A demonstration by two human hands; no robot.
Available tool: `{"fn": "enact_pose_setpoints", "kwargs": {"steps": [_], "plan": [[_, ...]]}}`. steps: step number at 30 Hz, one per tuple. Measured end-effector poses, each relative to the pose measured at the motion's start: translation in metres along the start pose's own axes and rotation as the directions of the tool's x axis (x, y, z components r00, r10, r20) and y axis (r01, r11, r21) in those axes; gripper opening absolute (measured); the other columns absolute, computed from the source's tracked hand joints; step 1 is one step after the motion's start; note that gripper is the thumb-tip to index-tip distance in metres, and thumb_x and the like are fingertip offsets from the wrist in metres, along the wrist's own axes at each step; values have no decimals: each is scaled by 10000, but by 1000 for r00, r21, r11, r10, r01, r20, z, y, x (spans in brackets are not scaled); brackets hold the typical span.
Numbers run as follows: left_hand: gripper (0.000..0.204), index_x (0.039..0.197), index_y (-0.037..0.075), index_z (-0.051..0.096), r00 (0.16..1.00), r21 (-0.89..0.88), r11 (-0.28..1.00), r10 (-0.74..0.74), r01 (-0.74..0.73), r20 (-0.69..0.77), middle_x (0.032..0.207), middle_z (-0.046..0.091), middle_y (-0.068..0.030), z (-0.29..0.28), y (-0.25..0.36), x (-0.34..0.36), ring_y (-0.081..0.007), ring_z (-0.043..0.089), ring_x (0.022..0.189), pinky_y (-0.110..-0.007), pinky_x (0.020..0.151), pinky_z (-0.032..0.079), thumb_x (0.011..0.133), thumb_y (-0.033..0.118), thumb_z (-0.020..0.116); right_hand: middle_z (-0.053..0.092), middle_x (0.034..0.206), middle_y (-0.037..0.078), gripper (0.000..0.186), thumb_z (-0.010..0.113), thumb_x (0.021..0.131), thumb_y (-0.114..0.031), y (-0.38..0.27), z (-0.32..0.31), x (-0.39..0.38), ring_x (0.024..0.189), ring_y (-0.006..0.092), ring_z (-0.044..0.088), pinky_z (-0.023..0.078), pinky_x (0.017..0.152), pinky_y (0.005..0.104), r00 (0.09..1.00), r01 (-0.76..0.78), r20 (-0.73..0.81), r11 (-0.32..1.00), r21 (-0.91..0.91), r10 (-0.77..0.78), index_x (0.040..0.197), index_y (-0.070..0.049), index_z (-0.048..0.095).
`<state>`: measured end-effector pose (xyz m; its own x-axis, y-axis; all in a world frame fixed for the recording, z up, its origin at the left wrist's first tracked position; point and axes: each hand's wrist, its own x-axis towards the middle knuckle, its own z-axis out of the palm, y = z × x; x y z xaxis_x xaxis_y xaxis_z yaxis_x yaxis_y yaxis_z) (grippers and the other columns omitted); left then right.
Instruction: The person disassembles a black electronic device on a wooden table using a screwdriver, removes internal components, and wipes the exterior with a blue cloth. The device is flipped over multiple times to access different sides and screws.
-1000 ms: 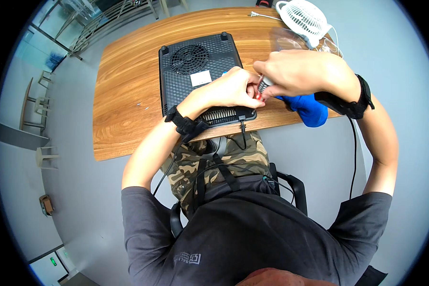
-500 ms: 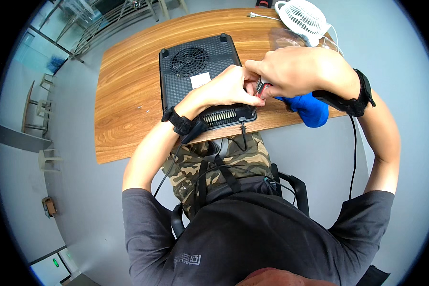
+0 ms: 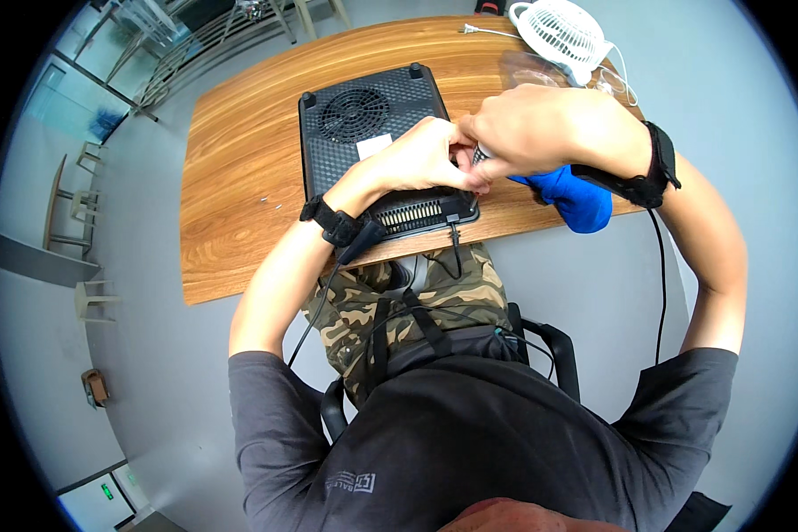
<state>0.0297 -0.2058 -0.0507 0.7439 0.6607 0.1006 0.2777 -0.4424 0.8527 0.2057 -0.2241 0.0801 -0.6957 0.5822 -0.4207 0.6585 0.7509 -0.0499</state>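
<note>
A black induction cooker (image 3: 328, 146) lies upside down on the table, its round fan grille and small feet facing up. Over its near right corner my right hand (image 3: 541, 133) is closed around a screwdriver (image 3: 481, 155). Only a dark patch of its handle shows, and a thin shaft seems to point down at the corner. My left hand (image 3: 421, 155) reaches over the cooker, with thumb and fingers closed about the tool's lower part. The tip and the spot beneath it are mostly hidden by my fingers.
The wooden table (image 3: 230, 151) bears a few tiny metal pieces (image 3: 270, 203) left of the cooker. A crumpled blue bundle (image 3: 581, 202) lies by the right edge. A white fan (image 3: 563, 35) stands at the far right. A black cable (image 3: 457, 257) hangs from the cooker's near side.
My right hand has turned slightly and shifted a little left, and the tool's red part is now covered. The left hand stays in nearly the same place.
</note>
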Motion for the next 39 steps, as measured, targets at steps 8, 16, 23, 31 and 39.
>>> {"fn": "enact_pose_setpoints", "kwargs": {"steps": [8, 16, 23, 31, 39], "plan": [[398, 1055, -13, 696, 995, -327, 945, 34, -1, 95, 908, 716, -32, 5, -7, 2, -93, 612, 826, -271, 754, 506, 797, 219, 891, 723, 763, 179, 401, 643, 979, -416, 2, 0, 4, 756, 383, 705, 556, 718, 469, 998, 8, 57, 1000, 30, -9, 955, -29, 747], [465, 1048, -19, 679, 1000, -105, 994, 8, -11, -28, 889, 699, -39, 7, 2, 1, -104, 605, 833, -293, 791, 527, 763, 243, 936, 700, 705, 185, 425, 647, 976, -417, -2, 1, 1, 725, 376, 706, 561, 687, 448, 996, -50, -82, 993, -102, 42, 851, -24, 754], [510, 1141, -2, 661, 995, -131, 989, -52, 63, 86, 935, 711, -43, -2, 0, 0, -112, 632, 845, -310, 823, 541, 777, 248, 917, 694, 685, 175, 373, 695, 936, -376, 7, 8, 0, 699, 376, 699, 562, 661, 447, 992, 85, -86, 996, -26, -87, 818, -24, 736], [423, 1055, 3, 669, 1000, -160, 987, 21, -23, -11, 918, 696, -21, 8, 1, -1, -116, 633, 868, -293, 825, 540, 770, 176, 928, 716, 742, 189, 452, 612, 956, -415, -3, 2, 7, 708, 368, 708, 570, 672, 448, 999, -18, -41, 997, -71, 16, 835, -2, 750], [504, 1049, -5, 680, 986, -54, 987, -147, 152, 77, 865, 686, -22, -1, 17, 0, -121, 623, 835, -285, 808, 533, 738, 289, 947, 694, 694, 185, 390, 645, 969, -377, 6, 13, -8, 712, 390, 700, 568, 691, 454, 983, 110, -144, 993, -48, -116, 833, -23, 736]]}}
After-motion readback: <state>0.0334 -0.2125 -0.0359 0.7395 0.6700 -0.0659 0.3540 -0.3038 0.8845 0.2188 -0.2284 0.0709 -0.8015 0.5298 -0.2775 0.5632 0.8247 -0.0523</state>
